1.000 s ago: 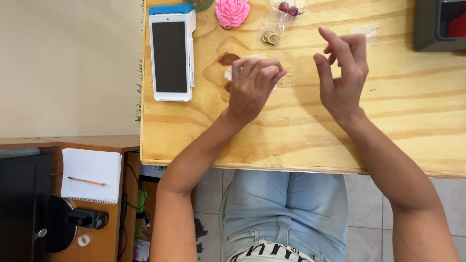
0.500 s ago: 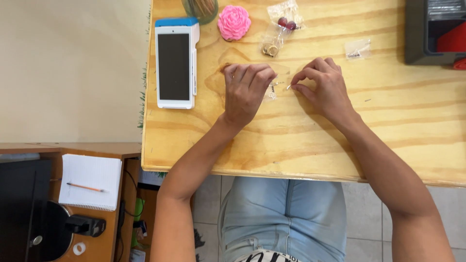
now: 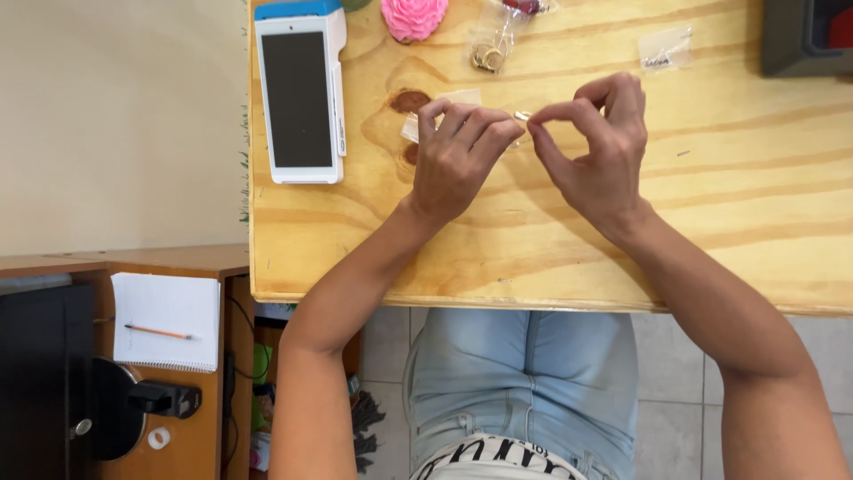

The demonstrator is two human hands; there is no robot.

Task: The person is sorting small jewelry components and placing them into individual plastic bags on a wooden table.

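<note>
Looking down from the head camera, both hands work over the light pine plywood tabletop [image 3: 729, 204], close to its far edge. The left hand [image 3: 458, 156] is curled, fingertips pressing a small clear plastic bag [image 3: 444, 105] against the tabletop beside a dark wood knot. The right hand [image 3: 600, 147] is pinched, thumb and forefinger closed on a tiny pale metallic piece [image 3: 522, 116] held between the two hands; its exact kind is too small to tell. The fingertips of both hands nearly meet at this piece.

Toward the far left corner of the tabletop lies a white handheld payment terminal with a blue top and dark screen [image 3: 299, 89]. Along the far edge sit a pink rose-shaped ornament [image 3: 413, 18], a clear bag holding small gold-coloured rings [image 3: 491, 44], and, further right, a second small clear flat bag [image 3: 665, 49]. A dark box [image 3: 804, 36] occupies the far right corner.

Below the left edge of the tabletop, a lower wooden cabinet [image 3: 178, 260] carries a white spiral notepad [image 3: 167, 322] with an orange pencil [image 3: 160, 332] lying on it.
</note>
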